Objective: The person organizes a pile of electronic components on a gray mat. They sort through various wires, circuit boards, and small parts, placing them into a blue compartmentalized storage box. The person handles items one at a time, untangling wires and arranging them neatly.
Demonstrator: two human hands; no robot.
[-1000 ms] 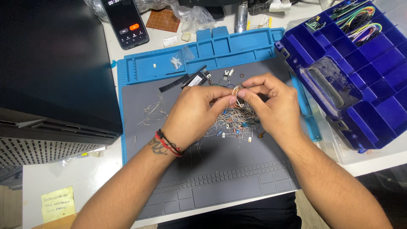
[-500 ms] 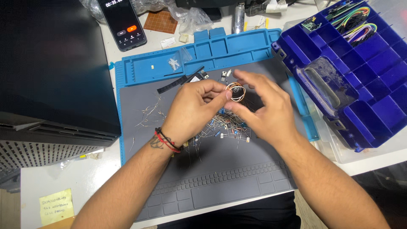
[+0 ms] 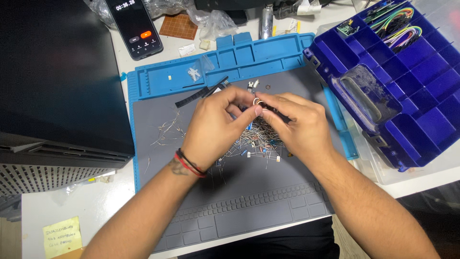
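A small pale ring (image 3: 257, 101) is pinched at the meeting fingertips of both hands, held just above a loose pile of wire-leaded components (image 3: 258, 141) on the grey work mat (image 3: 249, 192). What the ring is exactly is too small to tell. The left hand (image 3: 218, 122) is curled, its thumb and forefinger closed on the ring from the left; a red and black band (image 3: 190, 164) sits at its wrist. The right hand (image 3: 294, 124) is closed on the ring from the right, fingers folded, and a dark slim object shows under them, its kind unclear.

A scatter of thin bare leads (image 3: 167, 130) lies on the mat to the left of the hands. A black strip (image 3: 201, 93) rests beyond the left hand, near the mat's blue tray border (image 3: 163, 79), where a small clear bag (image 3: 197, 72) lies.

To the right, an open blue compartment case (image 3: 421, 96) sits on the white surface (image 3: 52, 211), coloured jumper wires (image 3: 397, 24) in its far compartments. A phone (image 3: 134, 26) with a lit screen lies at the far left. A large black box (image 3: 52, 81) takes up the left side, and a yellow note (image 3: 62, 236) is stuck near the front edge.
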